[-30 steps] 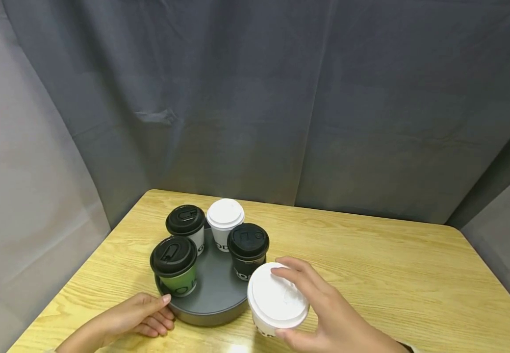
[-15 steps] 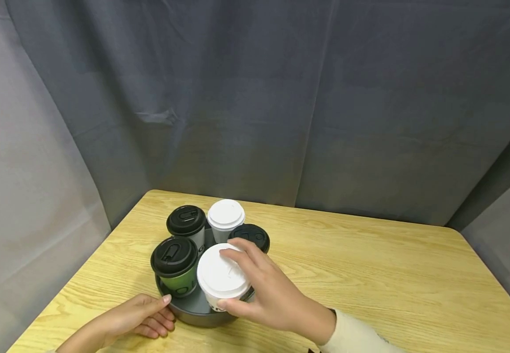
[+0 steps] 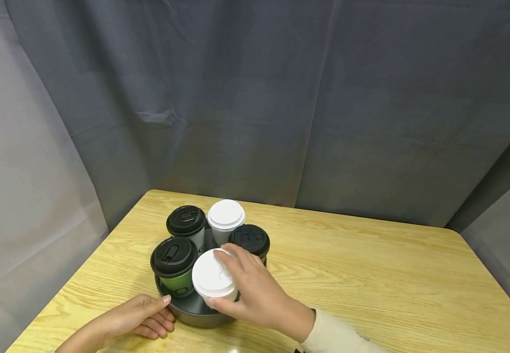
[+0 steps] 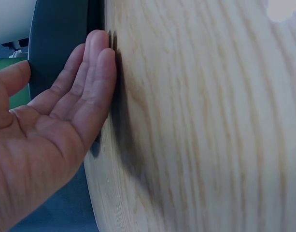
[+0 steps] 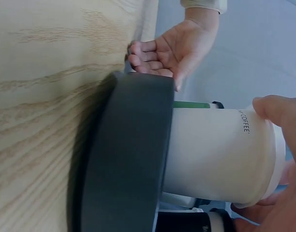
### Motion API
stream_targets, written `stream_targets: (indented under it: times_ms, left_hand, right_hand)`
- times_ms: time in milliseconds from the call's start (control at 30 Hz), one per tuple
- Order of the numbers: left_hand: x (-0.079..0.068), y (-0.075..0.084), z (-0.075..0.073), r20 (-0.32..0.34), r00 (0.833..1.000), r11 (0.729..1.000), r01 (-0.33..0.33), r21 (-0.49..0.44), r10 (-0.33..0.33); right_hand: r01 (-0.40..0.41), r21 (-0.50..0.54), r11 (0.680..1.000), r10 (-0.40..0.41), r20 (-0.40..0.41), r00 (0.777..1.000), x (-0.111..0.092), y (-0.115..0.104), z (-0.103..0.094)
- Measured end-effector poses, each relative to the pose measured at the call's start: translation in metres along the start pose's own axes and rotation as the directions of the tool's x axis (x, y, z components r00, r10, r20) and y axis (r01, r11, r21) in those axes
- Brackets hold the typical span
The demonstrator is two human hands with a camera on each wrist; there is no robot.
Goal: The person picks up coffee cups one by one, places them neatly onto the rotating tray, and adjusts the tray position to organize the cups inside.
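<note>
My right hand [image 3: 261, 296] grips a white paper coffee cup [image 3: 212, 274] around its white lid, thumb on the near side. The cup is inside the front of a round dark grey tray [image 3: 204, 319]; in the right wrist view the tray's rim hides its base, so I cannot tell whether it touches the bottom. My left hand [image 3: 136, 316] lies at the tray's front left, fingers fairly straight along the outer wall and thumb at the rim. Beside the held cup stands a green cup [image 3: 180, 284] with a black lid.
Also in the tray are a white cup with a black lid [image 3: 186, 220], a white-lidded cup [image 3: 226, 215] and a black cup [image 3: 249, 239]. The wooden table [image 3: 369, 284] extends far to the right. Grey curtains [image 3: 246, 98] hang behind it.
My right hand has carried the white cup leftward from beside the tray to inside its front, and lowered it slightly most recently. The left hand stays put.
</note>
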State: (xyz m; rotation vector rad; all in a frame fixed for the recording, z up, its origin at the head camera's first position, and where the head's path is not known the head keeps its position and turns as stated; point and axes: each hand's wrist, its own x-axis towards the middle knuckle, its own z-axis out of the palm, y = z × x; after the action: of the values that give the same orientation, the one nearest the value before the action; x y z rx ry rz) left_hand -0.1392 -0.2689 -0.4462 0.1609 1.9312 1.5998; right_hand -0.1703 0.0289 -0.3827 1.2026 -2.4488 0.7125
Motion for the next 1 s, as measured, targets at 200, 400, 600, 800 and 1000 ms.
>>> stream_targets:
  times_ms: [200,400,600,800,1000]
  left_hand:
    - [0.000,0.000,0.001,-0.004,1.000,1.000,0.002,0.002,-0.002]
    - [0.000,-0.001,0.001,-0.004,1.000,1.000,0.004,-0.001,-0.004]
    - [0.000,-0.002,0.001,-0.005,1.000,1.000,-0.003,-0.001,0.003]
    - [0.000,-0.002,0.001,0.000,1.000,1.000,-0.005,-0.003,0.005]
    - [0.001,-0.001,0.001,-0.003,1.000,1.000,0.001,0.001,-0.001]
  right_hand:
    - [0.006,-0.075,0.997,-0.003,0.034,0.999,-0.002,0.002,0.008]
    - [0.031,-0.133,0.991,-0.028,0.028,0.999,-0.003,0.001,0.011]
    - [0.047,-0.169,0.985,-0.041,0.038,0.998,-0.002,0.001,0.013]
    - [0.067,-0.203,0.977,-0.061,0.033,0.998,-0.002,0.001,0.013]
    - [0.072,-0.222,0.972,-0.066,0.032,0.997,-0.002,0.001,0.014]
